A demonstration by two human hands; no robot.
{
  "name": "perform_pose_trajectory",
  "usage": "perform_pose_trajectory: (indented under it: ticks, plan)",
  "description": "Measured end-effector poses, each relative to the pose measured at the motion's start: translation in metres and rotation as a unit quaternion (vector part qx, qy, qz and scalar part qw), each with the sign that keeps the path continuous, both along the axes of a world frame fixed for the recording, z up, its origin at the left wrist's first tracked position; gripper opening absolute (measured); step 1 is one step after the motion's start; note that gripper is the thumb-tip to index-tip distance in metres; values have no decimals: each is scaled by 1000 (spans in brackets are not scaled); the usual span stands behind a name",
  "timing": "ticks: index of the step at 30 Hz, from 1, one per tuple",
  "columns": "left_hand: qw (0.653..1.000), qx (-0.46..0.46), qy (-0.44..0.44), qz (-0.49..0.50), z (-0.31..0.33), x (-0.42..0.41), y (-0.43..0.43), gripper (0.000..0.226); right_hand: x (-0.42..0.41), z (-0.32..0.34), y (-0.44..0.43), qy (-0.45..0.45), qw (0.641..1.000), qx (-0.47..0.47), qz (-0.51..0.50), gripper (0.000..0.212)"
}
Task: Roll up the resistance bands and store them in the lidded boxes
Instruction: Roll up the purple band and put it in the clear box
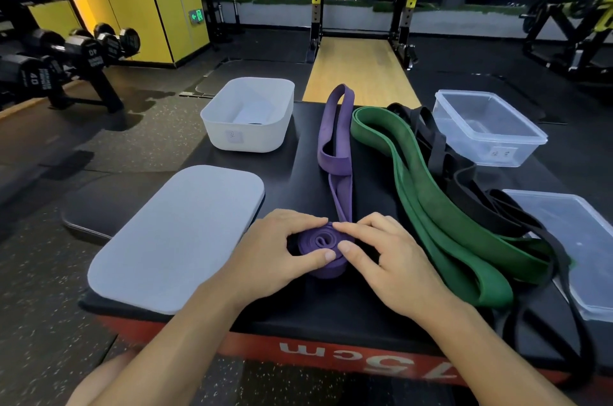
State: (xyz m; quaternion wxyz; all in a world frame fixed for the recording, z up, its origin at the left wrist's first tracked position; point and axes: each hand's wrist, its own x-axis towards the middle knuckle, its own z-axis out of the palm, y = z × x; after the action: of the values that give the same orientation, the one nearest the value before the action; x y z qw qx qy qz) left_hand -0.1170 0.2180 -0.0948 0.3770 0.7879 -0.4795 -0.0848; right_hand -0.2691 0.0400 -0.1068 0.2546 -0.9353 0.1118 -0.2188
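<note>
A purple resistance band [335, 140] lies along the middle of the black box top, its near end wound into a small coil [320, 243]. My left hand [282, 253] grips the coil from the left, thumb and fingers curled around it. My right hand [388, 259] pinches the coil from the right. A green band [441, 206] and a black band [477, 193] lie in loose loops to the right. An open white box [248, 136] stands at the back left, its grey lid [179, 233] flat in front of it. A clear plastic box [491, 153] stands at the back right, and its clear lid [583, 249] lies at the right edge.
The work surface is a black-topped plyo box with a red front edge [331, 349]. A dumbbell rack [66, 57] stands on the left of the gym floor. Squat rack posts [411, 7] and a wooden platform lie beyond the box.
</note>
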Motion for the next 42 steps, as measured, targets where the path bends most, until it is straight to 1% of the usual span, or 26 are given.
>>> perform_pose_trajectory:
  ticks: [4,9,11,13,15,17,20,21,26,29,33,35,37,42]
  plan:
    - [1000,-2,-1,-10,-4,0,2,57,-2,0,4,14,998,-53,-5,50]
    - [1000,-22,-3,4,-8,-3,2,53,-1,3,4,35,999,-39,4,49]
    - [1000,-23,2,7,-8,-3,3,53,0,3,1,37,999,-18,4,50]
    - [1000,-20,4,12,-8,-2,3,53,4,3,-3,24,1000,12,-3,51]
    - [1000,-15,1,14,-7,-2,3,52,11,2,-7,4,1000,17,-11,50]
    - [1000,-7,-3,10,-5,-2,3,51,19,-1,-9,-23,999,30,-16,42]
    - [1000,12,-24,-8,-4,-1,3,51,35,-5,-15,-61,996,60,-20,18]
    - [999,17,-30,-12,-3,-1,2,51,41,-6,-18,-69,995,64,-22,16]
    - [999,19,-27,-14,-3,0,2,52,77,-1,-34,-95,988,94,-75,42]
    - [1000,16,-19,-13,-3,1,2,52,100,1,-46,-94,984,114,-103,50]
    - [1000,15,-9,-12,-4,2,2,52,118,4,-57,-62,979,163,-106,51]
    - [1000,14,-9,-12,-4,2,2,52,124,7,-61,-42,982,138,-118,50]
    - [1000,10,-7,-11,-4,2,1,53,128,13,-65,-17,984,103,-142,43]
    - [1000,6,-4,-10,-5,2,2,54,136,32,-66,-16,976,99,-193,31]
